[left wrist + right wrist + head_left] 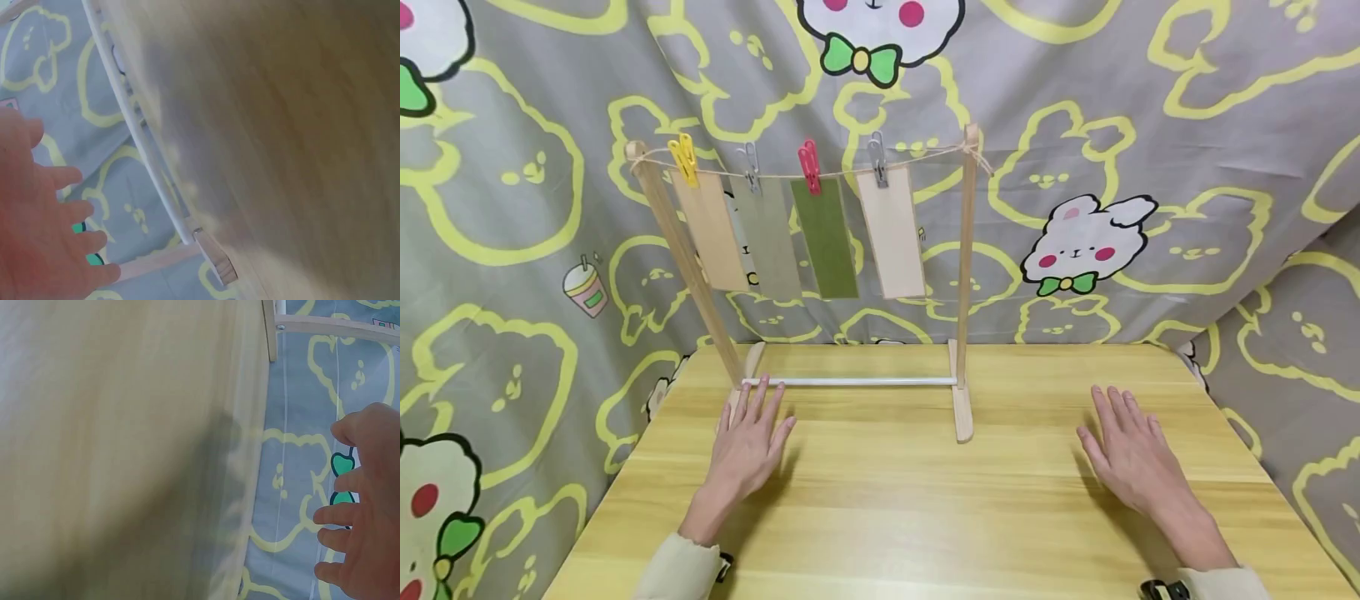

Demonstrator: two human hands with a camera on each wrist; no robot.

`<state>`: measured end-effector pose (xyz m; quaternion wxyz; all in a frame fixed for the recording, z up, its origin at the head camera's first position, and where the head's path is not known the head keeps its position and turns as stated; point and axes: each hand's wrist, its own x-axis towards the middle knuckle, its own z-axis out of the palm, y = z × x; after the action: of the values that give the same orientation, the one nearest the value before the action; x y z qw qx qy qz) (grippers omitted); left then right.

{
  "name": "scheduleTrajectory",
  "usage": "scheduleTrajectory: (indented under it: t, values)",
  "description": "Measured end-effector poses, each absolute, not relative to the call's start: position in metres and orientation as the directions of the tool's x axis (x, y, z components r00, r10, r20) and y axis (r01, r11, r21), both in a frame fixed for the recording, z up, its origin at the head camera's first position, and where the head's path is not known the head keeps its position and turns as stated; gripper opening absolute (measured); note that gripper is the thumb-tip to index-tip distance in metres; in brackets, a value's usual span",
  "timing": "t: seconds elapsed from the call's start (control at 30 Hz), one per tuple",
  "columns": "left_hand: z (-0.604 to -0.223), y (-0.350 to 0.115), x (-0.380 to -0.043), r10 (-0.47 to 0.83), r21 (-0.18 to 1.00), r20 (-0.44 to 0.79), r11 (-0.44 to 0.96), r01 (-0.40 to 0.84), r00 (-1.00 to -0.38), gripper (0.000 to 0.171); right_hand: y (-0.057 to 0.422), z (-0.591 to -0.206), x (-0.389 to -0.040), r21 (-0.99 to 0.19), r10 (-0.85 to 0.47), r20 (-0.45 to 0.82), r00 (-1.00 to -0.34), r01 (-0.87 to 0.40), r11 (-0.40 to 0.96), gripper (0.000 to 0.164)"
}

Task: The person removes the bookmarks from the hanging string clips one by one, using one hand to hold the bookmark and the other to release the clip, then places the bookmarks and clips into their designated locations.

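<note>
A small wooden drying rack point(967, 267) stands at the back of the table, a string point(782, 176) tied between its two posts. Four strips hang there by clothespins: a tan strip point(711, 233) under a yellow clothespin point(684, 160), a grey-green strip point(769, 242) under a pale clothespin point(751, 165), a green strip point(825, 239) under a red clothespin point(809, 167), a cream strip point(892, 235) under a grey clothespin point(877, 160). My left hand point(748, 442), fingers spread, hovers near the rack's left foot. My right hand point(1135, 454) is held over the table's right side, holding nothing.
A white crossbar point(850, 382) joins the rack's posts low down. The wood-grain table point(925, 517) reaches back to a grey patterned curtain point(1075, 150), which also runs along both sides.
</note>
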<state>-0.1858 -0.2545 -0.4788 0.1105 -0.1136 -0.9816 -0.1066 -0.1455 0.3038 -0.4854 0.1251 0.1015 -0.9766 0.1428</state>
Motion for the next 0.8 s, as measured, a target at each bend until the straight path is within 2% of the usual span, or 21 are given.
scheduleTrajectory:
  t: [0.23, 0.43, 0.57, 0.8]
  values:
    - [-0.477, -0.251, -0.183, 0.204, 0.204, 0.267, 0.943, 0.262, -0.942, 0.063, 0.298, -0.481, -0.148, -0.24, -0.173, 0.312, -0.934, -0.253, 0.937, 0.069]
    - [-0.47, -0.247, -0.186, 0.213, 0.229, 0.285, 0.932, 0.282, -0.934, 0.064, 0.292, -0.476, -0.148, -0.246, -0.194, 0.418, -0.888, -0.317, 0.916, 0.064]
    - [-0.466, -0.243, -0.187, 0.223, 0.263, 0.295, 0.916, 0.304, -0.929, 0.063, 0.288, -0.473, -0.148, -0.256, -0.202, 0.442, -0.874, -0.339, 0.905, 0.063]
    - [-0.466, -0.233, -0.189, 0.232, 0.329, 0.427, 0.86, 0.389, -0.874, 0.059, 0.283, -0.466, -0.152, -0.242, -0.212, 0.499, -0.84, -0.37, 0.897, 0.062]
